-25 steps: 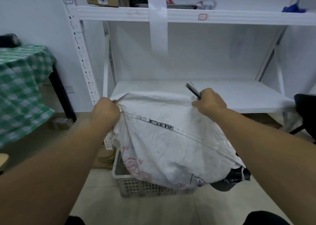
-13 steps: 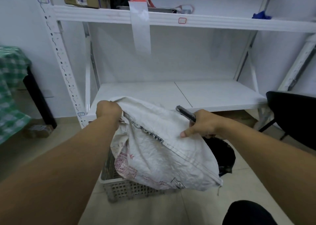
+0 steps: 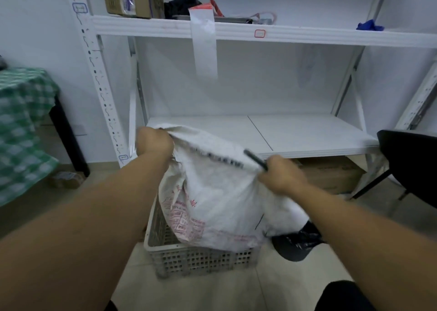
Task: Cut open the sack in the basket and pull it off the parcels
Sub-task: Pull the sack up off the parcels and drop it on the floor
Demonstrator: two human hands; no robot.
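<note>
A white woven sack with red print hangs lifted above a grey perforated plastic basket on the floor. My left hand grips the sack's upper left corner. My right hand grips the sack's top edge on the right and also holds a dark slim cutter that sticks up from the fist. A black plastic parcel shows below the sack's lower right edge. The inside of the basket is mostly hidden by the sack.
A white metal shelf rack stands right behind the basket, with boxes and bags on its upper shelf. A cardboard box lies under the low shelf. A black chair is at the right, a green checked tablecloth at the left.
The sack's right side has come back up with my right hand, so its top edge is stretched wider and more level. My left hand keeps its hold. The view swung slightly.
</note>
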